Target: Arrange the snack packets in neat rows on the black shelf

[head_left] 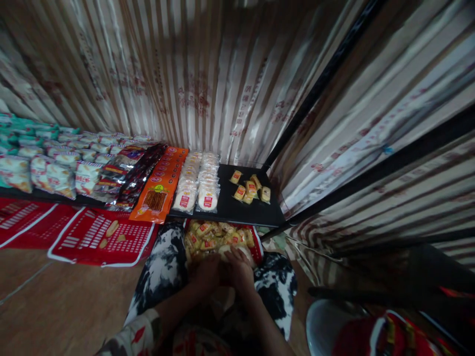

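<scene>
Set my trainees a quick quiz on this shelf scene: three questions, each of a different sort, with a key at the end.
1. Multiple choice: how many columns do the round white snacks form on the black shelf? A) one B) two C) four
2. True or false: the orange packet lies next to the round white snacks, on their left in the picture.
3. Fill in the colour: small yellow packs lie loose on the shelf, and more are piled in a ____ basket by the left hand and right hand.

Key: 1. B; 2. true; 3. red

Left grip [207,273] close beside right grip [240,269]
</scene>
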A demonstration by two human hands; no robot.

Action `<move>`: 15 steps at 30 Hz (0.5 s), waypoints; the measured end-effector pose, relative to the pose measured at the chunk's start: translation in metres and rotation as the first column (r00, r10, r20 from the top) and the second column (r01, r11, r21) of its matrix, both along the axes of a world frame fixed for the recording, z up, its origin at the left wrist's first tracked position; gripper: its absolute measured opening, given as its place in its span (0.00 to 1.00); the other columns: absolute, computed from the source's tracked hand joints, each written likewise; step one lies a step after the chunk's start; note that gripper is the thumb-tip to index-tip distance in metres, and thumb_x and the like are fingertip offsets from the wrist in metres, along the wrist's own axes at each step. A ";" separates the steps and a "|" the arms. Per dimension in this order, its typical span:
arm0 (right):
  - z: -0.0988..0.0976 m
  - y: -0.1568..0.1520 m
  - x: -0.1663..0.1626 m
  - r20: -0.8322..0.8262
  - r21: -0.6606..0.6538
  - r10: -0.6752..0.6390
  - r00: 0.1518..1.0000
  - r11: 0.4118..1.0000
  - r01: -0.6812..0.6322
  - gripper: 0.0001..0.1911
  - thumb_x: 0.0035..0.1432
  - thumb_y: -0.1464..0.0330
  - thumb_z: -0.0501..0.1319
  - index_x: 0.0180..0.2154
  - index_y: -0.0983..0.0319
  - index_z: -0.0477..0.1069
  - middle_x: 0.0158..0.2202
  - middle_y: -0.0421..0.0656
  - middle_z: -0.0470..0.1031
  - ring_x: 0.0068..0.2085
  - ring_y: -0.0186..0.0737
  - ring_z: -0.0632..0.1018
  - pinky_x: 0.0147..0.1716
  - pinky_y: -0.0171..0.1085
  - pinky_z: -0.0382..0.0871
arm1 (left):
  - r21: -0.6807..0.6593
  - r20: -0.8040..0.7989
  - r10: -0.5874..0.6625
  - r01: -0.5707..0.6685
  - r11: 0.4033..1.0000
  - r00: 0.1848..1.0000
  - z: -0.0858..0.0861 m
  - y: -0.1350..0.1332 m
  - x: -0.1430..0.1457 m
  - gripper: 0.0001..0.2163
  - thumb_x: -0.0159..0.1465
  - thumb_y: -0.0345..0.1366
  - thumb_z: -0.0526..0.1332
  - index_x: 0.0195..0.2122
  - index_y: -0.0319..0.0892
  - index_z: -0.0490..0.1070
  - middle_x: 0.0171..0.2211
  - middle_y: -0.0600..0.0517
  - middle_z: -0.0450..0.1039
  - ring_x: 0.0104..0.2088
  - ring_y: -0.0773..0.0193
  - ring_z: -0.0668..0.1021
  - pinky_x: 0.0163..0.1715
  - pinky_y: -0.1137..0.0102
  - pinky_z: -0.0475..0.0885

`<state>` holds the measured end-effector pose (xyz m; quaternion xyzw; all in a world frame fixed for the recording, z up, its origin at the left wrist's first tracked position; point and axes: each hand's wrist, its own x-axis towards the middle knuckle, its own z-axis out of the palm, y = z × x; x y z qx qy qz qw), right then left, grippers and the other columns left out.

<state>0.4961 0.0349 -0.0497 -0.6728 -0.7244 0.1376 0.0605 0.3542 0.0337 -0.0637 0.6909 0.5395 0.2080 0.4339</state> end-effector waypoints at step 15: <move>0.019 0.012 -0.024 -0.586 0.090 -0.156 0.795 0.963 0.255 0.17 0.56 0.58 0.52 0.35 0.58 0.76 0.37 0.45 0.79 0.41 0.45 0.77 0.45 0.43 0.68 | 0.104 0.059 0.238 -0.243 0.964 0.969 0.035 0.011 -0.020 0.26 0.51 0.26 0.51 0.54 0.36 0.62 0.54 0.44 0.64 0.55 0.56 0.65 0.57 0.64 0.58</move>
